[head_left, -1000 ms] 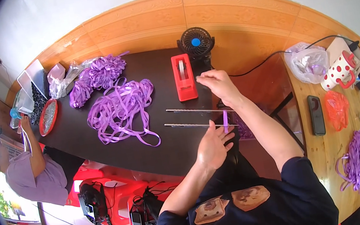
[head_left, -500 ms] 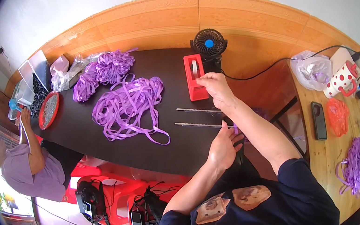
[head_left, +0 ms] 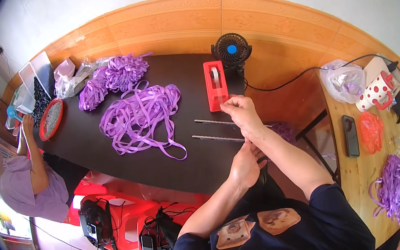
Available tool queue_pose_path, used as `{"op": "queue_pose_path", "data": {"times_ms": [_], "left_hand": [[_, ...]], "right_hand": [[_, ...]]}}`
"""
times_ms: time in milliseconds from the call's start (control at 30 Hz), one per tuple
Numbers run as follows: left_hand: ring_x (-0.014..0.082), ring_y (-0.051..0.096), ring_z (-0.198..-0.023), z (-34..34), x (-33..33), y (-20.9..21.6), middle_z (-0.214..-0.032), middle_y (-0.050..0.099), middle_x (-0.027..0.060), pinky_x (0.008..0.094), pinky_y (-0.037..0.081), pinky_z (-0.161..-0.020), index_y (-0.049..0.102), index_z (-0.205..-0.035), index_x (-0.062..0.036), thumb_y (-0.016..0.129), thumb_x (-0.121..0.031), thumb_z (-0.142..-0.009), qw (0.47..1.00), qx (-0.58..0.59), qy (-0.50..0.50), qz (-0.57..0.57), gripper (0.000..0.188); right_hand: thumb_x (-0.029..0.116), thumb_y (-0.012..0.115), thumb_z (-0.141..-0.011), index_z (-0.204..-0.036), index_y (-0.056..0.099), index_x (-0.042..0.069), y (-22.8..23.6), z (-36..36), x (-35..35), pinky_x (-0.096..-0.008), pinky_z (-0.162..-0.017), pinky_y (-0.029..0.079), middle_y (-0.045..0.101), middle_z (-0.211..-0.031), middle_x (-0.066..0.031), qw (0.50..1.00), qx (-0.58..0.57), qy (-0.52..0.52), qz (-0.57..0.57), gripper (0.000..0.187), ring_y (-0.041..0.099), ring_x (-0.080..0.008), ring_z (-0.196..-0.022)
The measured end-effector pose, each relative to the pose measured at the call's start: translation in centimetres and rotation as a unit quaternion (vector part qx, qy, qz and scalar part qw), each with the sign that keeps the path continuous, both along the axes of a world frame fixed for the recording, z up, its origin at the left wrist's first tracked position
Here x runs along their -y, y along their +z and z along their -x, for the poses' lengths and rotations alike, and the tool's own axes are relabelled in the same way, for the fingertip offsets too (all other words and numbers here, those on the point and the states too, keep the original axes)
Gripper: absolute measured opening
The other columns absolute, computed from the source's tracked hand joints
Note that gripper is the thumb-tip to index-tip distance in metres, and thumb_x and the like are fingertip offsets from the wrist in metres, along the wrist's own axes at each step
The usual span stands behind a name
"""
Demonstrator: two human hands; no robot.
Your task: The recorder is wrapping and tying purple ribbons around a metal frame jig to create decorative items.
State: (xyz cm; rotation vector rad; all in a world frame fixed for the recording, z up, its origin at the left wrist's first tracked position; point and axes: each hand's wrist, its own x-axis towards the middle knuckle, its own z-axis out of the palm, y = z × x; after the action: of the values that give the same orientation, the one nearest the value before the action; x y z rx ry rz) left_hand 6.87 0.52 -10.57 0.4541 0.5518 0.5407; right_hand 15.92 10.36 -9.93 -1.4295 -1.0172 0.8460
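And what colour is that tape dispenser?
The tape dispenser is red, seen best in the head view.

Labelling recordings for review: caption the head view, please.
Right hand at the near end of a red tape dispenser, left hand lower in view, purple ribbon heaped on dark table.

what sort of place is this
Probably an informal craft workroom: piles of purple ribbon and a red tape dispenser share a dark table, with another person at its left end.
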Motion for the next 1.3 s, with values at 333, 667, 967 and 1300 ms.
{"op": "queue_pose_path", "data": {"times_ms": [333, 667, 967, 1300], "left_hand": [[0.0202, 0.043, -0.117, -0.1, -0.1, -0.8, -0.127, 0.051, 0.0054, 0.0383, 0.028, -0.097, 0.046, -0.128, -0.0051, 0.031, -0.055, -0.096, 0.999, -0.006, -0.011, 0.045, 0.061], [0.0243, 0.042, -0.118, 0.4, -0.1, -0.1, -0.129, 0.050, 0.0108, 0.0383, 0.029, -0.094, 0.048, -0.124, -0.0028, 0.033, -0.055, -0.095, 0.999, -0.024, -0.001, 0.021, 0.062], [0.0239, 0.041, -0.119, 0.3, -0.1, -0.3, -0.132, 0.047, 0.0106, 0.0382, 0.029, -0.096, 0.044, -0.130, -0.0020, 0.032, -0.056, -0.095, 1.000, -0.011, -0.018, 0.022, 0.065], [0.0235, 0.041, -0.120, 0.4, -0.1, 0.0, -0.134, 0.045, 0.0109, 0.0379, 0.029, -0.097, 0.043, -0.132, -0.0023, 0.030, -0.054, -0.096, 0.999, -0.022, -0.020, 0.019, 0.064]], "right_hand": [[0.008, 0.073, -0.071, -0.068, 0.063, -0.002, -0.6, -1.5, -0.2, -0.0327, -0.064, 0.042, 0.058, -0.088, -0.0133, 0.962, 0.272, -0.016, -0.002, 0.014, 0.055, -0.0186, -0.077], [0.005, 0.061, -0.079, -0.068, 0.057, 0.002, 4.1, -11.7, 5.1, -0.0275, -0.082, 0.039, 0.055, -0.126, -0.0138, 0.937, -0.008, 0.339, 0.081, 0.012, 0.051, -0.0139, -0.092], [0.010, 0.067, -0.078, -0.072, 0.058, 0.004, 0.9, -12.8, 5.4, -0.0381, -0.096, 0.033, 0.059, -0.114, -0.0114, 0.886, 0.136, 0.434, 0.087, 0.012, 0.045, -0.0242, -0.114], [0.011, 0.067, -0.078, -0.070, 0.057, 0.004, 0.4, -12.6, 5.4, -0.0381, -0.096, 0.032, 0.060, -0.106, -0.0107, 0.891, 0.174, 0.414, 0.065, 0.014, 0.046, -0.0243, -0.107]]}}
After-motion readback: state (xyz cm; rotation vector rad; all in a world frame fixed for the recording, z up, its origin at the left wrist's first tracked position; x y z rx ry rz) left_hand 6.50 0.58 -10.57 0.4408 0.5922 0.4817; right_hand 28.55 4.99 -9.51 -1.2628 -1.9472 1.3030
